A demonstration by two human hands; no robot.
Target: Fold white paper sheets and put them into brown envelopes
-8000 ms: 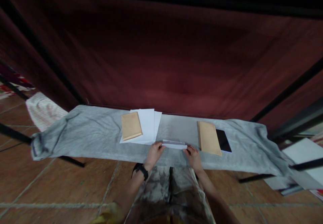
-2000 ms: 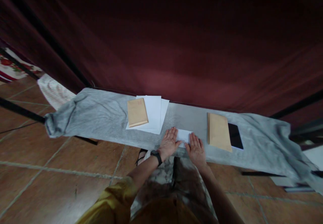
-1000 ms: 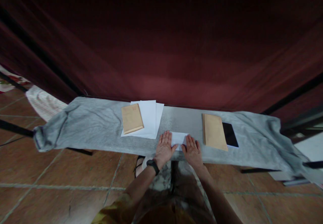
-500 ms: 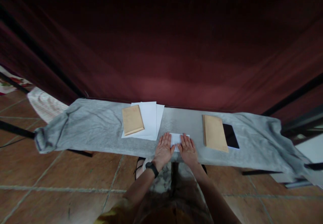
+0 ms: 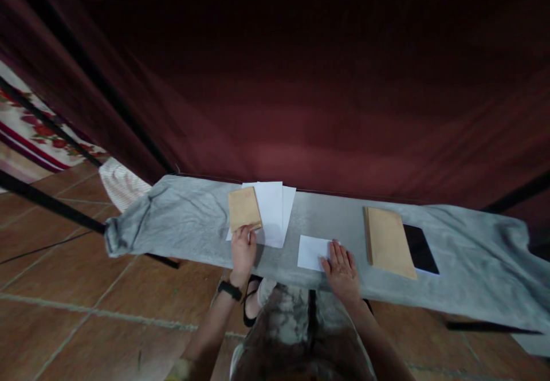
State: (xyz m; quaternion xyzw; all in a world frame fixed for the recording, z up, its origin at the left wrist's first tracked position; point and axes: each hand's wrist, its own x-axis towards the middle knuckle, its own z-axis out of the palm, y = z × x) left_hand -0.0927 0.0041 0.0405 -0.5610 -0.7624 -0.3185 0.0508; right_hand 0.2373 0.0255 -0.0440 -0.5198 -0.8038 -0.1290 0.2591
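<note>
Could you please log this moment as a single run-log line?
left hand: at near edge of left brown stack | right hand: flat on small white paper | right brown stack: beside dark tablet

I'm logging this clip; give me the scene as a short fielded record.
left hand: fingers at near edge of left brown packet, grip unclear
right hand: palm down on right part of small white paper
under left brown packet: white sheets
far right: right brown packet, then dark slab
surface: grey cloth
</note>
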